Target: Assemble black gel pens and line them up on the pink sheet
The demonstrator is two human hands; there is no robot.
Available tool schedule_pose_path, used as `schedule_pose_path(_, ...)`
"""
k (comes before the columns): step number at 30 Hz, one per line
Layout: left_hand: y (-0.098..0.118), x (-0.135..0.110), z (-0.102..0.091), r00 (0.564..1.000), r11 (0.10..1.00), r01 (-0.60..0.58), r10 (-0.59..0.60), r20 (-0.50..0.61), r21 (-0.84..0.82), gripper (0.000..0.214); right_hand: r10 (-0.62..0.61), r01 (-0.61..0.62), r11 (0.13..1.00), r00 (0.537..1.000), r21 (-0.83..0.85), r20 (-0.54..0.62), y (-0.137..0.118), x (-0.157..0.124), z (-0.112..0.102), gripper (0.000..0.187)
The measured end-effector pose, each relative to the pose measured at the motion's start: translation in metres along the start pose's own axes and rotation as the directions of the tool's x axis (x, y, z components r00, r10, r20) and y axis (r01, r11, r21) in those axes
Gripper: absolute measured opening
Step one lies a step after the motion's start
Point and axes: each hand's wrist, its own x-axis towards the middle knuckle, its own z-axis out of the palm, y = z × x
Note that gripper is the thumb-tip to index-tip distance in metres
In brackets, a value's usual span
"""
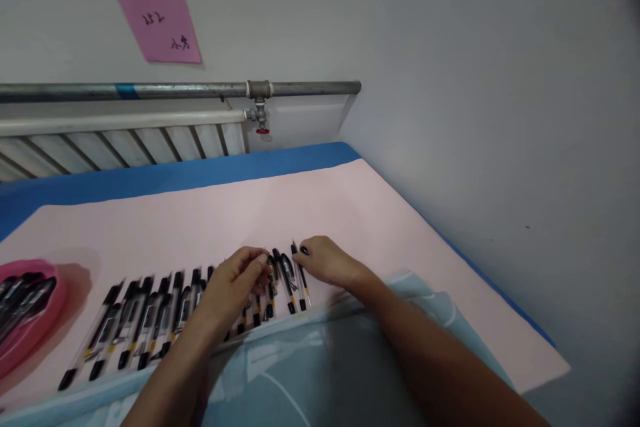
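A row of disassembled black pens [135, 320] lies along the near side of a pink sheet [240, 213], with clear barrels, black caps and thin refills side by side. My left hand [233, 283] is over the row, thumb and fingers pinched together; what they hold, if anything, is hidden. Just right of it lie a black pen cap [287, 265] and clear barrels. At the row's right end, my right hand [323, 261] is closed, a small rounded black piece, apparently a pen cap [304, 251], showing at its fingertips. A slim refill [302, 283] lies beside those fingers.
A pink basin [55, 320] with more black pen parts stands at the left. Light blue cloth [300, 373] borders the near edge. A blue surface [225, 175] shows behind the sheet. Beyond are a radiator [125, 147], a metal pipe [190, 90] and the right wall [500, 147].
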Motion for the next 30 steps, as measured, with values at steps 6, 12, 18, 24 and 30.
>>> schedule_pose_path(6,0.000,-0.001,0.001,1.000,0.998,-0.023,0.023,0.001,0.060,0.031,0.007,-0.007,1.000,1.000,-0.009,-0.012,0.001,-0.002,-0.001,0.028)
schedule_pose_path(12,-0.001,0.001,0.000,1.000,0.989,-0.022,0.019,0.022,0.149,0.030,0.004,-0.003,0.999,1.000,0.050,-0.029,0.005,-0.001,0.001,0.024)
schedule_pose_path(18,-0.005,0.002,-0.002,0.996,0.955,-0.084,0.076,0.041,0.284,0.027,-0.025,0.033,0.987,0.998,0.155,-0.052,0.008,-0.002,0.006,0.018)
schedule_pose_path(24,-0.009,0.002,-0.005,0.994,0.934,-0.111,0.102,0.043,0.339,0.027,-0.004,0.022,0.984,0.995,0.176,-0.100,0.014,-0.004,0.006,0.018)
schedule_pose_path(30,-0.006,0.002,-0.005,0.994,0.919,-0.106,0.101,0.034,0.380,0.028,-0.030,0.035,0.986,0.999,0.164,-0.036,0.014,-0.016,0.005,0.017)
